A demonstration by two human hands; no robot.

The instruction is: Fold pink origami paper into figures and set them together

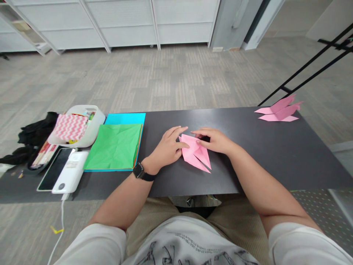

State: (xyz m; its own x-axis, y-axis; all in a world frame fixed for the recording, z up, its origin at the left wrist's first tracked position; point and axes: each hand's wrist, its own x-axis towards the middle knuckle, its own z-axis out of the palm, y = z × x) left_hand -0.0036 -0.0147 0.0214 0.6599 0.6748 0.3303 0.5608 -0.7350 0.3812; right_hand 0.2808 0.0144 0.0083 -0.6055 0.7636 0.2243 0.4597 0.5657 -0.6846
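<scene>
A folded pink paper (193, 150) lies on the dark table in front of me, with two pointed flaps toward my body. My left hand (172, 146) is at its left side, fingers stretched out and the thumb resting on the paper. At the upper right edge, my right hand (213, 140) has its thumb on the paper and its bent fingers around the far edge, closed on it. Part of that edge is hidden by the right fingers. Two finished-looking pink folded paper figures (280, 110) stand at the table's far right.
Left of my hands lies a stack of coloured paper, a creased green sheet (114, 147) on top. Beyond it are a white basket (96, 127), a phone (55, 169) and a white power bank (70, 173) with a cable. The dark table (248, 162) has its near edge by my lap.
</scene>
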